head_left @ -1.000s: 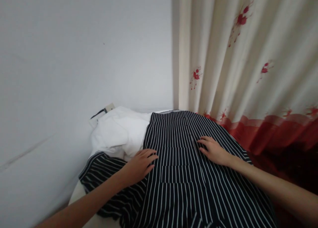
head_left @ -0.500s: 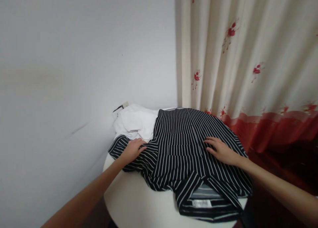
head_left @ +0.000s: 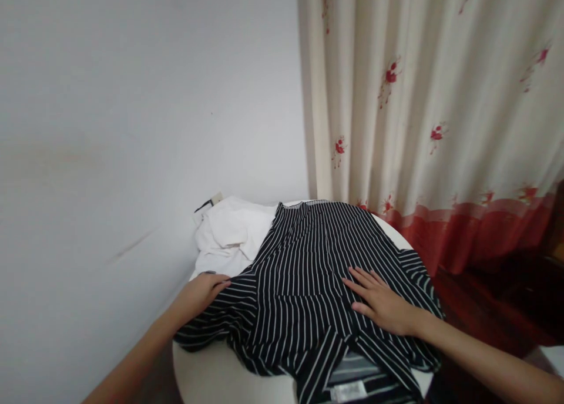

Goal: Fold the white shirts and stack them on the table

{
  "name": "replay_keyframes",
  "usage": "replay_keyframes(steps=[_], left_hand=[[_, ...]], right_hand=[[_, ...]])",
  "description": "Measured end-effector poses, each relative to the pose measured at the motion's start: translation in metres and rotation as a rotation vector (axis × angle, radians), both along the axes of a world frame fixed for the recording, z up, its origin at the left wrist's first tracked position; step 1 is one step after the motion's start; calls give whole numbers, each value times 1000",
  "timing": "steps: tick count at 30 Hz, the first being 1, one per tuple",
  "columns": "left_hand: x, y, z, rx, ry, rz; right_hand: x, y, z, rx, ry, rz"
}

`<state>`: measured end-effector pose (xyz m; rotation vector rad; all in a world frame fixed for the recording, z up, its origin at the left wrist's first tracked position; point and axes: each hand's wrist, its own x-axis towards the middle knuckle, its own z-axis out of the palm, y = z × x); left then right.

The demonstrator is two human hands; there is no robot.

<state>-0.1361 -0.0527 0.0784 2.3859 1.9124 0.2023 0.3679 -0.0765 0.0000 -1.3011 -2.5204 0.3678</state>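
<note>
A black shirt with white stripes [head_left: 304,269] is spread over a round white table [head_left: 211,371], its collar and pale label towards me. My left hand [head_left: 200,292] is closed on the upper edge of the sleeve at the left, thumb and fingers together. Part of that sleeve is hidden under the hand. On the right half of the shirt front, my right hand [head_left: 383,304] lies flat with its fingers stretched out and spread. It presses on the cloth and holds nothing.
A crumpled white cloth [head_left: 231,225] lies at the table's back left, against the pale wall [head_left: 154,98]. A wall socket [head_left: 217,198] shows just behind it. Cream curtains with red flowers [head_left: 409,110] hang behind the table at the right.
My left hand has drawn the left sleeve outward and towards me. My right hand has stayed flat on the shirt front, its fingers now more spread. The view has shifted slightly.
</note>
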Motion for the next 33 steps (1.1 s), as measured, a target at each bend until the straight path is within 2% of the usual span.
replay_keyframes(steps=[4,8,11,14,18,22,27,30,33], left_hand=[[4,-10,1,-105,-7,-23],[4,-7,4,-183,20,-74],[6,7,14,-238,73,-70],[23,34,30,-126,109,-28],[72,87,48,165,79,87],[118,156,53,257,54,153],[144,234,42,254,21,223],[152,264,30,249,0,266],[156,285,17,239,6,315]], right_hand=[[-12,-22,-4,25,0,-39],[-12,-37,-6,32,16,-54],[-9,-42,-5,3,23,-55],[-6,-35,-3,-32,38,-72],[2,6,2,28,50,-175],[15,70,8,78,-12,-340],[25,134,12,45,-92,-510],[24,155,10,54,-107,-543],[20,165,3,83,-101,-565]])
